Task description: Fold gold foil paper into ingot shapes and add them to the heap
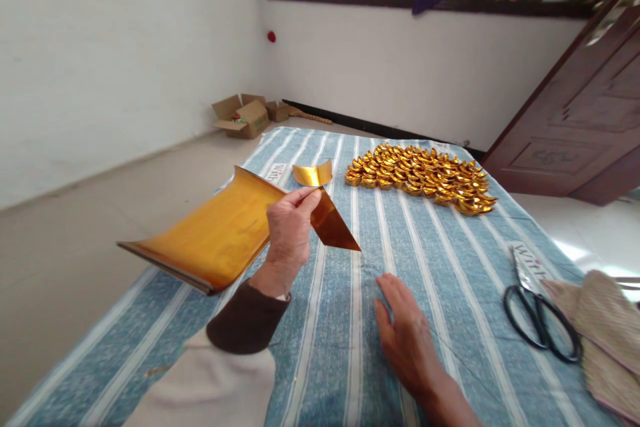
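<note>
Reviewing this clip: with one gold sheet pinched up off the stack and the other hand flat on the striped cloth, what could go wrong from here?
The left hand grips the gold sheet by only one corner, so the thin foil might crease or tear. The stack of gold paper curls and overhangs the bed edge; it could slide off. The scissors lie near the right hand, which might brush them.

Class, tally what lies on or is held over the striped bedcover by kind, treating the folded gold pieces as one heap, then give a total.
Gold paper stacks: 1
Loose gold sheets: 2
Heaps of folded gold ingots: 1
Scissors: 1
Total: 5
</note>
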`<action>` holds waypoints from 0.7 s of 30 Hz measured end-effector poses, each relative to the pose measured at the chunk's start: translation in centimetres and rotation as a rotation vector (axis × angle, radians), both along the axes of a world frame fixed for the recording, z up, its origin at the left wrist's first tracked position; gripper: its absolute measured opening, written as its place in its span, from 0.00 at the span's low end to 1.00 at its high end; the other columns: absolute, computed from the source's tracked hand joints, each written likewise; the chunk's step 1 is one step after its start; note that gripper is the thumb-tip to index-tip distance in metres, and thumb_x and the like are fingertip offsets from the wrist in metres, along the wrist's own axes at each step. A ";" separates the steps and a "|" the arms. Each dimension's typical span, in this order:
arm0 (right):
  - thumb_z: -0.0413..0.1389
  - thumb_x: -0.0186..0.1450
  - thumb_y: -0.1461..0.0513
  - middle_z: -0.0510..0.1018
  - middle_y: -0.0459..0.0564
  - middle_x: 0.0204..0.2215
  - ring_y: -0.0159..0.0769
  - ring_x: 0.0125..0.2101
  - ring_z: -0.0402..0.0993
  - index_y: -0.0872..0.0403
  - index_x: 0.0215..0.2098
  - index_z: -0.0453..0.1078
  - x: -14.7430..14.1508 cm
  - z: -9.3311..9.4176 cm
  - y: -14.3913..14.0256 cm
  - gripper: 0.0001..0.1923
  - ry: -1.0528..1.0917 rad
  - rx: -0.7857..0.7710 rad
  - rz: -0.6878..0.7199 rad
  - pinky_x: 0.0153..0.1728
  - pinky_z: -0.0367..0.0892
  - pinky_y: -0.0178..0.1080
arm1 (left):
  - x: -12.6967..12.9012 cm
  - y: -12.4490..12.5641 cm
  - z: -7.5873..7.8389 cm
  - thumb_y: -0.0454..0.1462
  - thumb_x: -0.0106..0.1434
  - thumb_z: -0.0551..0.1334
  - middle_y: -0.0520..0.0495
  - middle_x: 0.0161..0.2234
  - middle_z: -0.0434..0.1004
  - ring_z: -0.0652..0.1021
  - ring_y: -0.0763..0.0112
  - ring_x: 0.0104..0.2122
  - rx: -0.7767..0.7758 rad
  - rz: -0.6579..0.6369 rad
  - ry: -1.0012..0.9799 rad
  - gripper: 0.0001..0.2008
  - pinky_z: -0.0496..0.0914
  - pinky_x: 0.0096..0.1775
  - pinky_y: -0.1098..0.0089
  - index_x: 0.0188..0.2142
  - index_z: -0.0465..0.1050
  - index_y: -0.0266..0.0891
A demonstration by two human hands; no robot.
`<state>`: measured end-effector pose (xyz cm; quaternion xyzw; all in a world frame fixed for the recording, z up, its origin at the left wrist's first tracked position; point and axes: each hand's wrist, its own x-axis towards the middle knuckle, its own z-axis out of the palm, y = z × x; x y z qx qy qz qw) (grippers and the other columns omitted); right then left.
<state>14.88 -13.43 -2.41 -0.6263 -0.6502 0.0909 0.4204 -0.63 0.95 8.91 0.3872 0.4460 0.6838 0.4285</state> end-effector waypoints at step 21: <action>0.47 0.64 0.69 0.79 0.48 0.43 0.38 0.43 0.77 0.48 0.50 0.68 -8.9 4.2 4.8 0.19 0.018 0.014 0.738 0.45 0.74 0.41 | 0.1 2.5 2.5 0.37 0.47 0.71 0.51 0.25 0.77 0.75 0.74 0.26 0.124 0.016 -0.096 0.07 0.69 0.32 0.72 0.27 0.79 0.36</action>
